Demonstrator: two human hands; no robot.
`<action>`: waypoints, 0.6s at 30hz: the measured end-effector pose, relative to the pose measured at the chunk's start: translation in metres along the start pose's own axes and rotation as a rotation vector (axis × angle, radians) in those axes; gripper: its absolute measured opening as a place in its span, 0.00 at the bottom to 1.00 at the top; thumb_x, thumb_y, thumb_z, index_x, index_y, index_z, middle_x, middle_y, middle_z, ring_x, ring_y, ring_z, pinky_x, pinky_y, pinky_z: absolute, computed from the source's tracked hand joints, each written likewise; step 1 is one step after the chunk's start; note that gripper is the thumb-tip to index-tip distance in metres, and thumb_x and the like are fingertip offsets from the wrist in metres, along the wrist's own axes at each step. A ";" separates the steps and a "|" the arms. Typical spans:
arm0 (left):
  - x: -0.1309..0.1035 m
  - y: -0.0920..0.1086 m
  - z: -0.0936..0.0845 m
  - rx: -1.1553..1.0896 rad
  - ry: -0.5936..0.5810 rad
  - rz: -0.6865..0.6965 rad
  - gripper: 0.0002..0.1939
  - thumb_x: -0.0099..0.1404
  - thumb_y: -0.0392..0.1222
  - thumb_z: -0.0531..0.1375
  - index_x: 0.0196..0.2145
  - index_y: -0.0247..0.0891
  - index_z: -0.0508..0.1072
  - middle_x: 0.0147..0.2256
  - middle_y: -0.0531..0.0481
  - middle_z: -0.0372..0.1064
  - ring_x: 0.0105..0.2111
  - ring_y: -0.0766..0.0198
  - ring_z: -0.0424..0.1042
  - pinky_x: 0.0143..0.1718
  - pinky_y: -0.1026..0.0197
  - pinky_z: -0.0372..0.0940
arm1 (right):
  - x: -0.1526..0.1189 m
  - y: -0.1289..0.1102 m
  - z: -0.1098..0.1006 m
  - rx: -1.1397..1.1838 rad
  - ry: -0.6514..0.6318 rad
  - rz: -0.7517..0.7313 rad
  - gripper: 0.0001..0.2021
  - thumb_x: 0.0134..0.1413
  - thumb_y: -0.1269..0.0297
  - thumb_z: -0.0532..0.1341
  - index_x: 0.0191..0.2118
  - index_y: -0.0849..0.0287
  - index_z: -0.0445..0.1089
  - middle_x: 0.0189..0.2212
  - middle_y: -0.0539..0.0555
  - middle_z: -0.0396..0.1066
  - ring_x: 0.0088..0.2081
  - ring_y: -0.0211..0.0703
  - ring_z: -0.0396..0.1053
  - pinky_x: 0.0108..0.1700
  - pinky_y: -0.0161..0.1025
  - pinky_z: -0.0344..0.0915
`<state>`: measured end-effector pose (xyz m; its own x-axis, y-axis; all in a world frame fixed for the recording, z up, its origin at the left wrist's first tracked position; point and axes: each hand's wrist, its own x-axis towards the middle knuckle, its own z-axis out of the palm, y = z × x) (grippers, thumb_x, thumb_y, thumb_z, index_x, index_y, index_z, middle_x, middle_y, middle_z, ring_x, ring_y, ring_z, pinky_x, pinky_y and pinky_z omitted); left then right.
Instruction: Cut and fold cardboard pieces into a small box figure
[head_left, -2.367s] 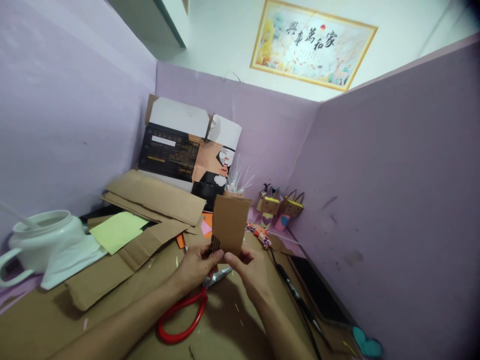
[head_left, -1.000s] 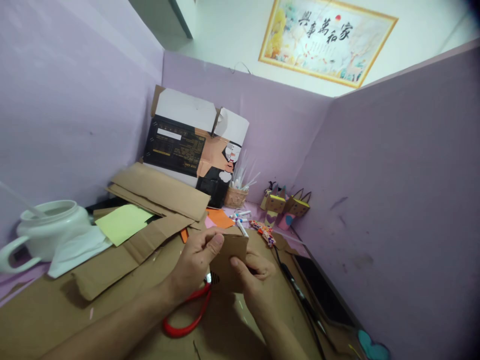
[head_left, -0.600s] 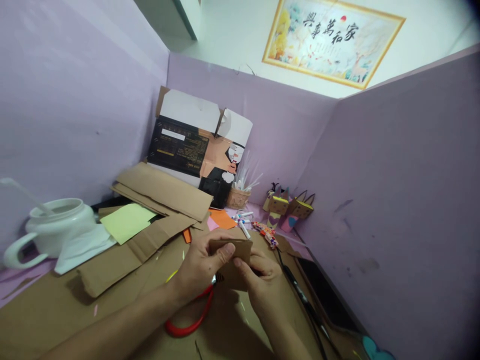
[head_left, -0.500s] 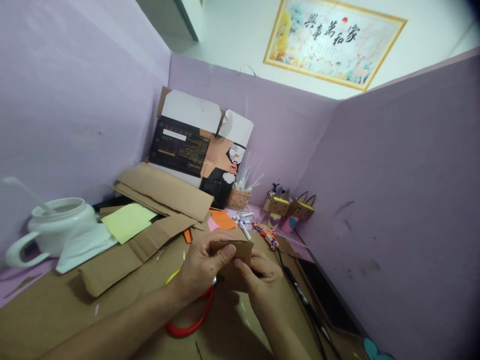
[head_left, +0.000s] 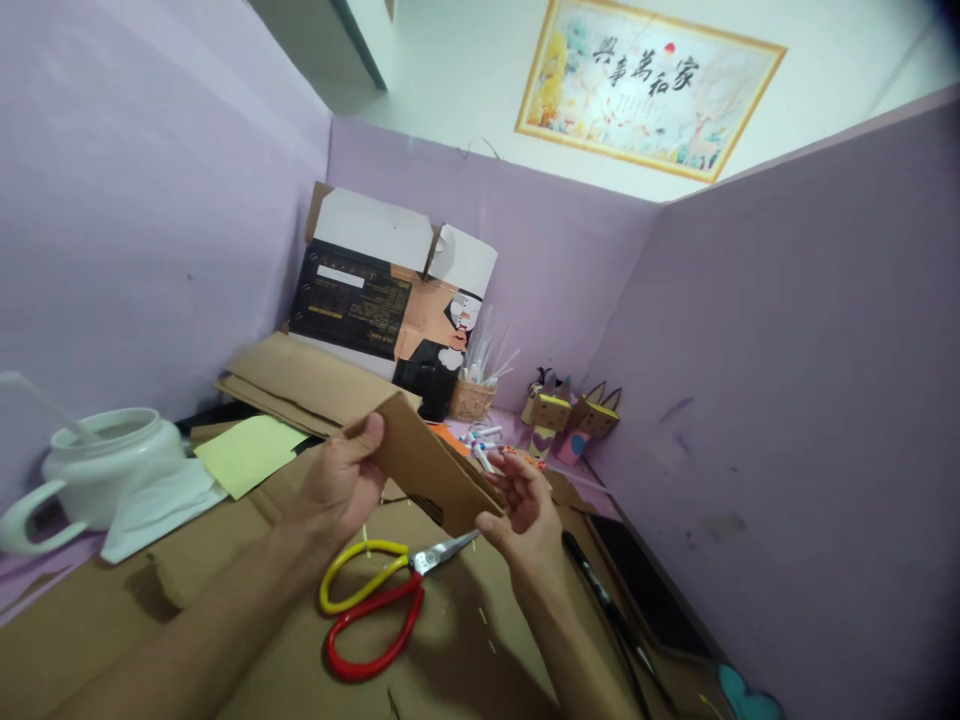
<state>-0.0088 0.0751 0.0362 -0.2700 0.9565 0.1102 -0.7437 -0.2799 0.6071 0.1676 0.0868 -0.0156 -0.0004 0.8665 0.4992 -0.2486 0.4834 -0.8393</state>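
Observation:
A folded strip of brown cardboard (head_left: 435, 465) is held up in front of me, slanting down to the right. My left hand (head_left: 349, 480) pinches its upper left end, thumb on the near face. At the lower right end is my right hand (head_left: 525, 510), its fingers spread and the thumb close to the cardboard's corner; whether the thumb touches is unclear. Below the strip, scissors (head_left: 424, 560) with one yellow and one red handle lie on the cardboard-covered table (head_left: 285, 650), blades slightly hidden near the right thumb.
A white pot (head_left: 112, 460) stands left beside yellow-green paper (head_left: 247, 455). Behind are stacked cardboard pieces (head_left: 315, 375), a flattened box (head_left: 352, 300) and a small basket of white sticks (head_left: 472, 400). Cardboard figures (head_left: 551, 415) stand back right; a black pen (head_left: 592, 570) and dark tablet-like slab (head_left: 645, 580) lie right.
The cardboard strip has been turned and now shows a longer face. My left hand moved left along with its end, my right hand's fingers opened, and the scissors came into fuller view.

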 end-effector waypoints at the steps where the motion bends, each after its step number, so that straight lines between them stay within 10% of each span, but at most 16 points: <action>1: 0.005 0.004 -0.001 -0.054 0.082 -0.007 0.07 0.58 0.30 0.57 0.28 0.33 0.75 0.26 0.49 0.74 0.30 0.64 0.71 0.36 0.63 0.67 | 0.001 0.002 0.000 0.030 -0.020 0.032 0.34 0.28 0.62 0.71 0.48 0.56 0.62 0.48 0.60 0.66 0.46 0.51 0.66 0.49 0.47 0.61; 6: 0.007 0.003 0.003 -0.111 0.208 -0.108 0.15 0.64 0.29 0.47 0.30 0.31 0.73 0.27 0.45 0.74 0.29 0.63 0.73 0.32 0.63 0.69 | -0.004 0.003 0.014 0.126 -0.107 0.192 0.34 0.20 0.63 0.73 0.43 0.56 0.66 0.41 0.55 0.71 0.42 0.50 0.69 0.44 0.43 0.65; 18: 0.010 0.011 0.004 -0.191 0.172 -0.135 0.24 0.66 0.29 0.37 0.33 0.33 0.72 0.25 0.45 0.75 0.26 0.61 0.75 0.27 0.61 0.72 | -0.016 -0.008 0.015 0.035 -0.151 0.097 0.13 0.49 0.58 0.59 0.33 0.63 0.73 0.28 0.54 0.73 0.33 0.45 0.70 0.35 0.38 0.66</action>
<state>-0.0174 0.0822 0.0469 -0.2487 0.9627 -0.1064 -0.8770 -0.1772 0.4466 0.1551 0.0673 -0.0137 -0.1707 0.8790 0.4451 -0.2741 0.3915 -0.8784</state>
